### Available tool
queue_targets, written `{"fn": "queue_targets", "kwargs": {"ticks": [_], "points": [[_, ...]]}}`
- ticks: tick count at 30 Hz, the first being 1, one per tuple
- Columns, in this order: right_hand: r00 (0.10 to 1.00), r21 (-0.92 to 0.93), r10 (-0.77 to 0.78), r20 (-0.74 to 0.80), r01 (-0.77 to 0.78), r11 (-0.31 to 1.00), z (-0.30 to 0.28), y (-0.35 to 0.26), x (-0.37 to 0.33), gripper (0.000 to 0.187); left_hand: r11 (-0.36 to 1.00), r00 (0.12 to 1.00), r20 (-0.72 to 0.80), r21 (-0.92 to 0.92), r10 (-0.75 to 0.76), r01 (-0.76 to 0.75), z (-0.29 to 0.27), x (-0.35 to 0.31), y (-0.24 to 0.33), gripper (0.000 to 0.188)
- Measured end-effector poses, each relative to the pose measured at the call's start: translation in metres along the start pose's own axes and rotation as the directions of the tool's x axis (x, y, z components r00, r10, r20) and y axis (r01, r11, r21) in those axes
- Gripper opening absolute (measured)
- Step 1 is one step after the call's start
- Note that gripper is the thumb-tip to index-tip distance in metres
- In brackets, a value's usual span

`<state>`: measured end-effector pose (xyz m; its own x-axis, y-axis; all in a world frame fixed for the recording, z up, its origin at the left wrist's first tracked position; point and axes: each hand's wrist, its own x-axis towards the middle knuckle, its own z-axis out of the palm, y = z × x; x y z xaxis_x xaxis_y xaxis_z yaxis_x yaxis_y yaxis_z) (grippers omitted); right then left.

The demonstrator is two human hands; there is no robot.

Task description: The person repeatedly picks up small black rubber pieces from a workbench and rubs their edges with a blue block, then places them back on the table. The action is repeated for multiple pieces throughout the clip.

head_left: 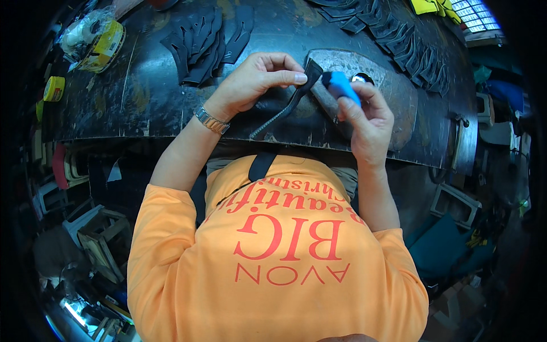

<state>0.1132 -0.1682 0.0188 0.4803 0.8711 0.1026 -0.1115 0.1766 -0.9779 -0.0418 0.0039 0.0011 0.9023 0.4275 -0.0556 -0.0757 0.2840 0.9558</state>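
My left hand [259,80], with a metal watch at the wrist, pinches a black strip of leather-like material [296,94] between thumb and fingertips. The strip hangs down toward the table's near edge, and a pale toothed line runs along its lower part. My right hand [369,117] grips a blue object [342,86] with a dark tip, close to the strip's upper end; its exact kind cannot be made out. Just behind the right fingers shows a shiny round metal piece [363,78]. Both hands are above the front of the dark table.
Black cut pieces [199,45] lie in a pile at the far left, and more black pieces [407,51] form a long overlapping row at the right. A grey slab [396,97] rests under the right hand. A yellow tub [105,48] and a small yellow container [54,89] stand left.
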Motion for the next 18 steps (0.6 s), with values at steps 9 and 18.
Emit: {"fn": "queue_targets", "kwargs": {"ticks": [9, 18], "points": [[0.993, -0.179, -0.121, 0.015, 0.122, 0.976, 0.001, 0.009, -0.009, 0.020, 0.997, 0.999, -0.033, 0.070, -0.015, 0.017, 0.003, 0.003, 0.000, 0.013], [0.964, -0.338, -0.255, 0.071, 0.263, 0.904, 0.003, 0.013, -0.006, 0.021, 0.985, 0.998, -0.061, 0.173, 0.031, -0.020, 0.000, 0.006, -0.008, 0.015]]}}
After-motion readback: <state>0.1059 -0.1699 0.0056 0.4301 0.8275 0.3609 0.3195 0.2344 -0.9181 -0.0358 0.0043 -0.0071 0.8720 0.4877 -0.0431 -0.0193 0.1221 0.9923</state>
